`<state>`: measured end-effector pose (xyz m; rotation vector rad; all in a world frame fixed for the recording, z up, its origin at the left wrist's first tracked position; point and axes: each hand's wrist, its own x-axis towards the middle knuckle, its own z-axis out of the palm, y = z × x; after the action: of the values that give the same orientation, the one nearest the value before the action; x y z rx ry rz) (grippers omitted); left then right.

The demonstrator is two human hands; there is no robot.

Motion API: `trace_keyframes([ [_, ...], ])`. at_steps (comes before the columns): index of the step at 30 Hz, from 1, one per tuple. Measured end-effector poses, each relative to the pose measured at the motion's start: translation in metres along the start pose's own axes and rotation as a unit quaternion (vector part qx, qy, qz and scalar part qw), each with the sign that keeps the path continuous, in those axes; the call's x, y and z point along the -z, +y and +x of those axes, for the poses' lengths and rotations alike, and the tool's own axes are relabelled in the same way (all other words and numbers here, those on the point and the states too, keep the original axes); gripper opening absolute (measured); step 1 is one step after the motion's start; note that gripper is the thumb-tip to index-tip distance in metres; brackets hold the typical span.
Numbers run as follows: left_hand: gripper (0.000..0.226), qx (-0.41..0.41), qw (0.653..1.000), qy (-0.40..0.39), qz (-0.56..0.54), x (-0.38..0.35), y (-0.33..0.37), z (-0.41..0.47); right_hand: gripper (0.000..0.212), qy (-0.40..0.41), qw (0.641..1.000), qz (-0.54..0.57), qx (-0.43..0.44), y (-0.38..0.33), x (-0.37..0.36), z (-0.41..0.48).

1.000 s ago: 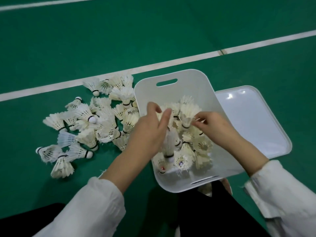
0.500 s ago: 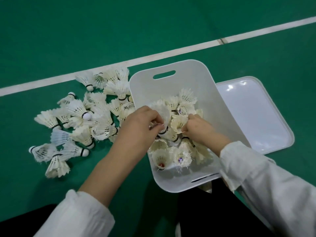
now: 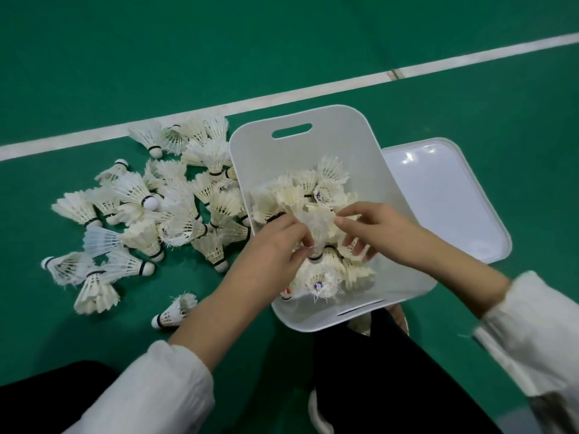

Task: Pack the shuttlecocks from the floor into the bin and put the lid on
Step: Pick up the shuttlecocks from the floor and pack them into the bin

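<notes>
**A:** Head view first. Where are the hands?

**B:** Both are over the bin (image 3: pixel 351 142). The left hand (image 3: pixel 275 245) has its fingertips curled in, pinching the held shuttlecock (image 3: pixel 316 225) low down, by the dark band above its cork. The right hand (image 3: pixel 376 233) is partly closed too, with thumb and fingers nipping the feather skirt from the other side.

**A:** And the bin itself?

**B:** It's white and stands on the green floor (image 3: pixel 282 51) close in front of the person, with a handle slot in its far wall. The packed shuttlecocks (image 3: pixel 316 186) are heaped in its middle, lying at all angles. The lid (image 3: pixel 438 195) lies flat on the floor, touching the bin's right side, and is not on yet.

**A:** Is there much left to pack?

**B:** I'd judge less than half is done. The loose shuttlecocks (image 3: pixel 175 214) are bunched just left of the bin, and a stray shuttlecock (image 3: pixel 174 311) lies nearer the left forearm.

**A:** So how should this one go in?

**B:** Cork downward, I'd say, nested into the skirt of one below, so the heap stays low enough for the lid. Keep the pinch on the cork firm and the touch on the feathers light. They look frayed and would probably bend if squeezed. Let go only once it sits steady, or it may tip off the heap.
</notes>
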<state>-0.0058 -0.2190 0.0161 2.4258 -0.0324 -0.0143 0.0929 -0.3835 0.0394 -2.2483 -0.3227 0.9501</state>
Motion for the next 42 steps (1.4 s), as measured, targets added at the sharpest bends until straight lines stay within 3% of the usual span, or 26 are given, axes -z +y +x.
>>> trace_keyframes([
  [3,0.005,-0.052,0.998,-0.020,-0.008,-0.005,0.009,-0.005,0.030,-0.054,0.994,0.073,-0.063,-0.002,-0.002,-0.012],
  [9,0.018,-0.114,0.992,-0.049,0.022,-0.005,0.014,-0.015,0.011,-0.068,0.996,-0.020,-0.058,-0.003,-0.002,-0.004],
  [16,0.036,0.048,0.996,-0.043,0.069,0.029,0.011,-0.019,0.016,-0.086,0.960,-0.255,-0.083,0.019,0.013,0.003],
  [22,0.031,0.103,0.987,0.002,0.124,0.053,-0.009,-0.023,0.019,-0.098,0.940,-0.316,-0.080,0.052,-0.032,0.027],
  [27,0.023,0.126,0.984,-0.001,0.129,0.061,-0.026,-0.039,0.020,-0.098,0.911,-0.400,-0.031,0.045,-0.039,0.033],
  [31,0.023,0.181,0.974,-0.087,0.109,0.065,-0.043,-0.059,0.025,-0.064,0.890,-0.451,0.002,0.025,-0.030,0.027],
  [35,0.025,0.258,0.955,-0.120,0.081,0.067,-0.070,-0.084,0.026,-0.025,0.856,-0.504,0.112,-0.031,-0.021,0.003],
  [42,0.032,0.397,0.906,-0.138,0.054,0.061,-0.141,-0.143,0.026,-0.099,0.786,-0.539,0.287,-0.127,-0.084,-0.019],
])
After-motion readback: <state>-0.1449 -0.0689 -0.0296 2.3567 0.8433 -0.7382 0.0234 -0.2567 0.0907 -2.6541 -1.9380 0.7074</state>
